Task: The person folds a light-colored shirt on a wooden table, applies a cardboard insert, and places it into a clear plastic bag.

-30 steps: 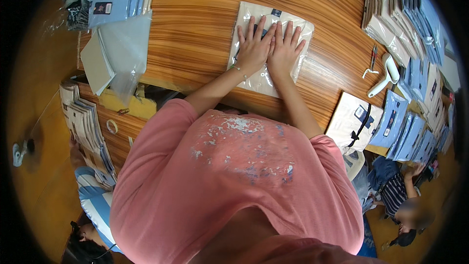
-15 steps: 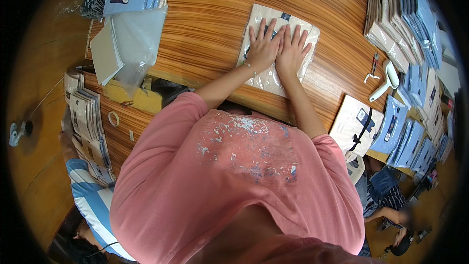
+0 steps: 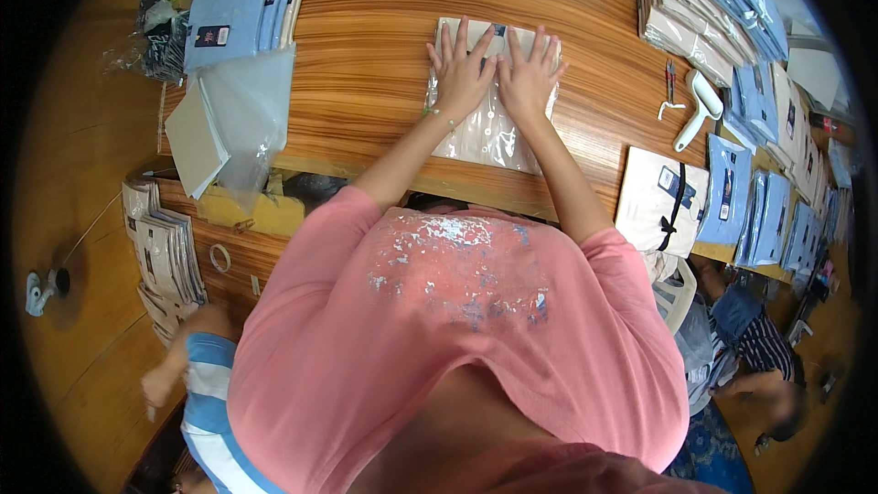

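Flat on the wooden table before me lies a folded beige shirt in a clear plastic bag (image 3: 494,142). My left hand (image 3: 462,73) presses on its upper left part with the fingers spread. Beside it my right hand (image 3: 528,82) rests on the upper right part, its fingers also apart. The two thumbs nearly meet over the middle of the shirt. Buttons show below the hands, and a dark tag at the collar is partly covered by them.
To the right are a lint roller (image 3: 700,110), small red-handled snips (image 3: 670,82) and a folded beige shirt with a black ribbon (image 3: 654,201). Bagged shirts (image 3: 690,9) are stacked beyond. At left lie blue shirts (image 3: 229,14), clear bags (image 3: 256,101) and cards (image 3: 194,142). Co-workers are on both sides.
My hands have spread apart slightly, fingers wider, still on the bagged shirt. The whole view has shifted and turned a little. The co-worker's arm at left has moved.
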Demonstrator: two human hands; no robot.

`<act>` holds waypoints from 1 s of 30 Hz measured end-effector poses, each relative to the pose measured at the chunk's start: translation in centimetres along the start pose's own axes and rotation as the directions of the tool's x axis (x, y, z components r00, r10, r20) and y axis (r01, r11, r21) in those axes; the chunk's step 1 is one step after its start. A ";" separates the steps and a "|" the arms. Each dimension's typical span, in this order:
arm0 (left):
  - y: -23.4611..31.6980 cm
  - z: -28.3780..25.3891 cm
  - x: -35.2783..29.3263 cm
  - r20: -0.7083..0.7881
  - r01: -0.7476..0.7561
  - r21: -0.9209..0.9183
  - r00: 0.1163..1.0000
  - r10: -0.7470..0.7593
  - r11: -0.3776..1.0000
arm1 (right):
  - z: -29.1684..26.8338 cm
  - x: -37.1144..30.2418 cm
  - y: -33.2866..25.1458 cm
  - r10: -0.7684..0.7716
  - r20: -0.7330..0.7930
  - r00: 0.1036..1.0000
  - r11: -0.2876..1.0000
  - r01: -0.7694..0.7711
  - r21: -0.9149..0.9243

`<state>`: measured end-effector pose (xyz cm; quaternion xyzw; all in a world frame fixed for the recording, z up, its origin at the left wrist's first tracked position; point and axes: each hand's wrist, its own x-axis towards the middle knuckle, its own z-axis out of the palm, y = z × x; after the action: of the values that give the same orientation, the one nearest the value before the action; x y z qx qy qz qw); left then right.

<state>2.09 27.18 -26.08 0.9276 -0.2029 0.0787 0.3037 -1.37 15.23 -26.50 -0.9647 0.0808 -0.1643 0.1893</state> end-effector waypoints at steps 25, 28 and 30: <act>-13.3 -9.1 2.4 -0.315 0.278 -0.784 0.593 -0.741 0.555 | 3.1 -0.4 0.6 -0.058 0.058 0.997 0.956 0.072 -0.283; -26.0 -15.2 0.8 -0.285 -0.003 -0.953 0.337 -0.897 0.302 | 3.0 -0.3 -0.1 -0.078 0.072 0.994 0.956 0.095 -0.279; -31.9 -17.6 0.3 -0.090 -0.062 -0.996 0.510 -0.856 0.068 | 3.3 -0.3 0.0 -0.068 0.073 0.995 0.961 0.085 -0.264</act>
<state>15.50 60.98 -28.78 0.4303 0.2360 0.1820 0.8520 -0.55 16.41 -29.49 -0.9885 0.0588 -0.1285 0.0538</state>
